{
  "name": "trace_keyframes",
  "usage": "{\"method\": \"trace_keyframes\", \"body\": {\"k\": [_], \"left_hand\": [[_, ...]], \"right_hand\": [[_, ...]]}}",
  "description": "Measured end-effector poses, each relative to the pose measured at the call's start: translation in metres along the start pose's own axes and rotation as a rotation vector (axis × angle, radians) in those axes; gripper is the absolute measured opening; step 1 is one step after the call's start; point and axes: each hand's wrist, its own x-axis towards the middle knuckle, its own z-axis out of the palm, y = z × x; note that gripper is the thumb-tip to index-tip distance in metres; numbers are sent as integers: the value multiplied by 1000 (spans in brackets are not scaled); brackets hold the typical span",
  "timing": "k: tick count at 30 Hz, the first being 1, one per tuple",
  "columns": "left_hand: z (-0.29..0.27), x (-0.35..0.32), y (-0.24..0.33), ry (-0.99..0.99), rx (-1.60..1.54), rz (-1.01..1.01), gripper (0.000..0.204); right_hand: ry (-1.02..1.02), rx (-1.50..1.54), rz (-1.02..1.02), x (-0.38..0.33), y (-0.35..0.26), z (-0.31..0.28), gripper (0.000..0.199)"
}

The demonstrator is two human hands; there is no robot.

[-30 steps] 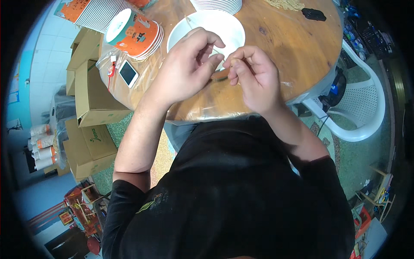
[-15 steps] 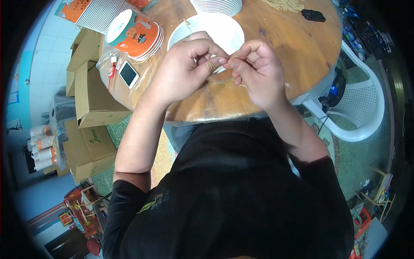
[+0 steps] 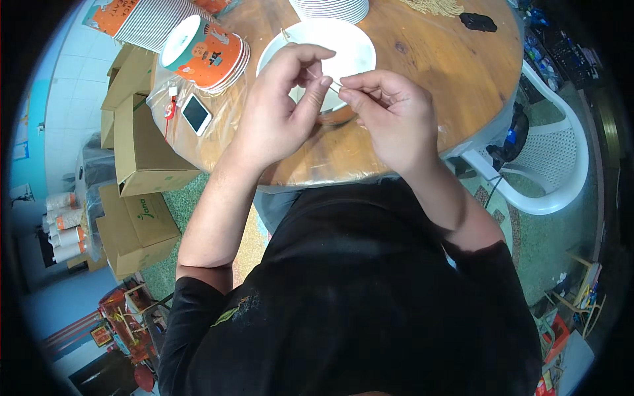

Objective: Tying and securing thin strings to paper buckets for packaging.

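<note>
Over the near rim of a white bowl-like container [image 3: 353,49], my right hand [image 3: 396,115] pinches a thin pale string [image 3: 335,84] between thumb and forefinger. The string slants toward my left hand [image 3: 281,105]; its far end is hard to make out. My left thumb and forefinger are spread apart, the forefinger reaching over the container. The other left fingers curl behind and are partly hidden. A tan strand [image 3: 285,34] lies on the container's left rim.
Stacked orange-and-green paper tubs [image 3: 211,56] stand at left, near a phone [image 3: 197,115]. Another white stack [image 3: 330,10] is behind the container. Tan cords [image 3: 432,6] and a black packet [image 3: 479,23] lie far right. Cardboard boxes [image 3: 148,152] and a white chair [image 3: 545,158] flank the wooden table [image 3: 449,86].
My hands have come apart from a fingertip-to-fingertip pinch. My left thumb and forefinger have spread, and the pale string now shows between the hands.
</note>
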Motion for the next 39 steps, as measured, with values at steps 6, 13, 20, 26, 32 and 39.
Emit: {"method": "trace_keyframes", "body": {"k": [6,13,20,26,32,39], "left_hand": [[3,-3,1,109,-43,57,39],[-3,6,17,83,209,398,39],[7,16,14,121,69,302,38],[4,29,12,-57,40,223,35],[4,32,16,-73,63,146,37],[9,31,10,-77,19,180,38]], "right_hand": [[-48,-132,125,6,-25,-3,12],[-157,-268,232,16,-33,-17,21],[-343,-158,288,26,-39,-29,23],[-405,-138,228,33,-34,-39,20],[-527,2,246,37,-24,-47,20],[-505,18,240,35,-26,-47,19]]}}
